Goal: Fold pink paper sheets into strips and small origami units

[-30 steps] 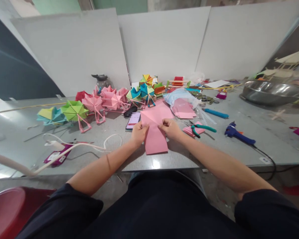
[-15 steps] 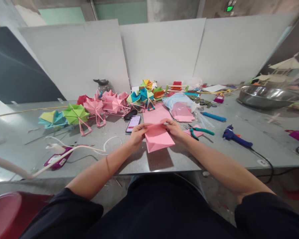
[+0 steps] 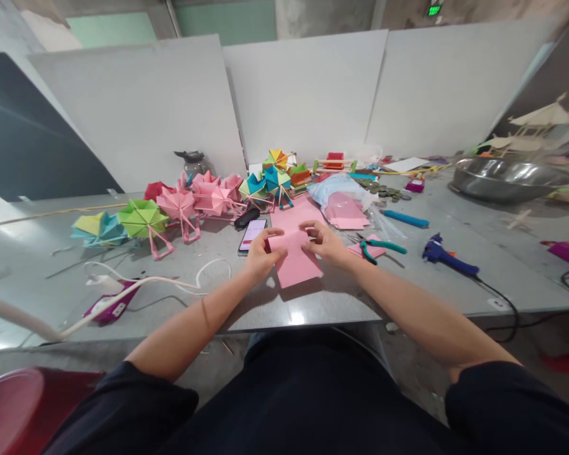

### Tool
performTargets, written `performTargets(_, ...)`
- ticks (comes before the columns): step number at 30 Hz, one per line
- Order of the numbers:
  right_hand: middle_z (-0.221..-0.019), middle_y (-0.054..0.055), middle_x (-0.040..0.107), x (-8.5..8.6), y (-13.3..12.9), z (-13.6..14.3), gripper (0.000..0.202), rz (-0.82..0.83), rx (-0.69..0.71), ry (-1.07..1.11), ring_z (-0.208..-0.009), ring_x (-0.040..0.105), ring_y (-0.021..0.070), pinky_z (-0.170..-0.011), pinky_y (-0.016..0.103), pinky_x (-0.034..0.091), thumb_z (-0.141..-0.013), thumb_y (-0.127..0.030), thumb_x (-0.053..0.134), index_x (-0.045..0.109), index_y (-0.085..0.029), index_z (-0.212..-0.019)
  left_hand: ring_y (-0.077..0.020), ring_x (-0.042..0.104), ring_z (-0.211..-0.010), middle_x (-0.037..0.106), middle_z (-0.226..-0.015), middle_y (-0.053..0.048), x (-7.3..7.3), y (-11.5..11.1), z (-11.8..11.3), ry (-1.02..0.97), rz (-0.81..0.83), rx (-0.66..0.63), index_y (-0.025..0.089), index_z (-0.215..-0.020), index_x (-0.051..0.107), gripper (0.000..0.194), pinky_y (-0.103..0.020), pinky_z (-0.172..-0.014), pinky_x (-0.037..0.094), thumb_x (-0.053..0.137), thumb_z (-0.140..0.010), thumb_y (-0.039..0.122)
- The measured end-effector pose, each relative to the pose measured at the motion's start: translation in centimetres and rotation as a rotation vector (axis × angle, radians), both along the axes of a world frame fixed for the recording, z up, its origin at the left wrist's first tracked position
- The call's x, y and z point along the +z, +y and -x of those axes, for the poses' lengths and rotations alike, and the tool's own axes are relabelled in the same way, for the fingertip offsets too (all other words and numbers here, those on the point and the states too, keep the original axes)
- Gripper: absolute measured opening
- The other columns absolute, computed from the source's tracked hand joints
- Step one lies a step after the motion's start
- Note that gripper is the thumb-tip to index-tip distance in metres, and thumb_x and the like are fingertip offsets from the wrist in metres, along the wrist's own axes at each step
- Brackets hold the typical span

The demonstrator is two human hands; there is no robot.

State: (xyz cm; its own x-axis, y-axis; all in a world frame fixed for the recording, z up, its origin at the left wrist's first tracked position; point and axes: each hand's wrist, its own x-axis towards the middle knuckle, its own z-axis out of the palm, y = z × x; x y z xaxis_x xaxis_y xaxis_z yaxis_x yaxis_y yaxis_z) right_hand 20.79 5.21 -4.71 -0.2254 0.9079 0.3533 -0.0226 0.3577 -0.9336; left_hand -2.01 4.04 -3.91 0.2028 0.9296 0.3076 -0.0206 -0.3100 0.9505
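Head view, from the left: a phone [image 3: 253, 235] lies just beside the left hand [image 3: 264, 256], whose thumb and fingers pinch the left edge of the pink paper [image 3: 298, 270], which sits between both hands near the front of the table [image 3: 348, 302]. The right hand [image 3: 326, 244] pinches the opposite edge, the teal-handled pliers [image 3: 386, 245] lying to its right; to handle the sheet well, both pinches should probably be light and level (a hard squeeze could leave stray creases), with edges squared before pressing.
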Motion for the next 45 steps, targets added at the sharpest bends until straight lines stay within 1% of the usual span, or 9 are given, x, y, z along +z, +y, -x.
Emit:
performTargets(3, -0.090, -0.003, 0.067, -0.3, 0.2, 0.1, 0.059, 0.046, -0.061, 0.058, -0.073, 0.063, 0.0164, -0.064, 0.029, 0.052, -0.067, -0.032, 0.087, 0.060, -0.029, -0.119, -0.0144, 0.058, -0.071, 0.065, -0.080, 0.003, -0.3, 0.5, -0.2, 0.000, 0.012, 0.046, 0.020, -0.125, 0.066, 0.051, -0.026, -0.067, 0.048, 0.082, -0.076, 0.022)
performTargets(6, -0.084, -0.003, 0.067, -0.1, 0.3, 0.1, 0.044, 0.038, -0.118, 0.062, -0.067, 0.062, 0.0151, -0.062, 0.029, 0.052, -0.068, -0.040, 0.089, 0.061, -0.027, -0.100, -0.0140, 0.060, -0.074, 0.069, -0.087, 0.000, -0.4, 0.7, -0.2, -0.014, 0.000, 0.082, 0.019, -0.122, 0.067, 0.046, -0.026, -0.070, 0.050, 0.082, -0.079, 0.021)
performTargets(13, -0.072, 0.000, 0.067, 0.4, -0.3, 0.6, 0.040, 0.110, -0.069, 0.123, -0.068, 0.058, 0.0172, -0.067, 0.032, 0.053, -0.068, -0.057, 0.089, 0.070, -0.023, -0.078, -0.0156, 0.060, -0.078, 0.070, -0.090, -0.001, 0.1, 0.1, -0.3, 0.021, -0.013, 0.047, 0.020, -0.107, 0.073, 0.037, -0.026, -0.072, 0.050, 0.086, -0.073, 0.020)
performTargets(18, -0.085, 0.003, 0.075, 0.3, -0.4, 0.8, 0.039, 0.203, -0.086, 0.260, -0.075, 0.065, 0.0193, -0.070, 0.032, 0.055, -0.060, -0.045, 0.092, 0.075, -0.024, -0.089, -0.0167, 0.060, -0.078, 0.070, -0.086, -0.001, 0.1, 0.1, -0.6, 0.040, -0.019, 0.035, 0.020, -0.101, 0.075, 0.028, -0.027, -0.072, 0.050, 0.085, -0.075, 0.020)
performTargets(25, -0.091, 0.003, 0.079, 0.4, 0.1, 0.3, 0.040, 0.080, -0.085, 0.183, -0.085, 0.071, 0.0213, -0.080, 0.036, 0.059, -0.062, -0.037, 0.093, 0.077, -0.023, -0.096, -0.0168, 0.062, -0.078, 0.071, -0.086, -0.002, -0.1, 0.3, -0.5, 0.012, -0.001, 0.019, 0.021, -0.097, 0.074, 0.017, -0.028, -0.074, 0.050, 0.082, -0.082, 0.019)
performTargets(34, -0.095, 0.005, 0.080, 0.2, 0.1, 0.5, 0.040, -0.042, -0.134, 0.122, -0.090, 0.073, 0.0239, -0.087, 0.041, 0.061, -0.066, -0.037, 0.089, 0.072, -0.024, -0.100, -0.0175, 0.066, -0.079, 0.071, -0.091, -0.002, -0.4, -0.2, -1.2, -0.091, 0.094, 0.010, 0.021, -0.114, 0.064, 0.050, -0.031, -0.075, 0.055, 0.090, -0.072, 0.018)
performTargets(37, -0.094, 0.003, 0.079, 0.1, 0.0, 0.6, 0.046, -0.055, -0.146, 0.094, -0.087, 0.072, 0.0229, -0.082, 0.039, 0.060, -0.066, -0.035, 0.089, 0.067, -0.026, -0.104, -0.0185, 0.068, -0.082, 0.071, -0.092, -0.001, -0.6, -0.2, -1.3, -0.108, 0.114, 0.022, 0.021, -0.118, 0.059, 0.059, -0.032, -0.076, 0.056, 0.091, -0.069, 0.017)
performTargets(42, -0.079, -0.004, 0.074, -0.1, 0.4, 0.2, 0.061, 0.007, -0.162, 0.067, -0.071, 0.069, 0.0185, -0.069, 0.032, 0.056, -0.061, -0.031, 0.088, 0.056, -0.027, -0.114, -0.0175, 0.069, -0.079, 0.070, -0.086, 0.002, -0.6, 0.0, -1.2, -0.067, 0.070, 0.102, 0.022, -0.111, 0.054, 0.052, -0.030, -0.075, 0.054, 0.086, -0.070, 0.014)
performTargets(45, -0.070, -0.003, 0.072, -0.2, 0.6, -0.1, 0.047, 0.095, -0.096, -0.060, -0.062, 0.064, 0.0171, -0.058, 0.028, 0.049, -0.064, -0.035, 0.085, 0.064, -0.023, -0.104, -0.0170, 0.066, -0.074, 0.067, -0.081, 0.003, -0.4, 0.1, -1.1, -0.031, 0.042, 0.130, 0.022, -0.108, 0.053, 0.049, -0.029, -0.071, 0.051, 0.083, -0.070, 0.013)
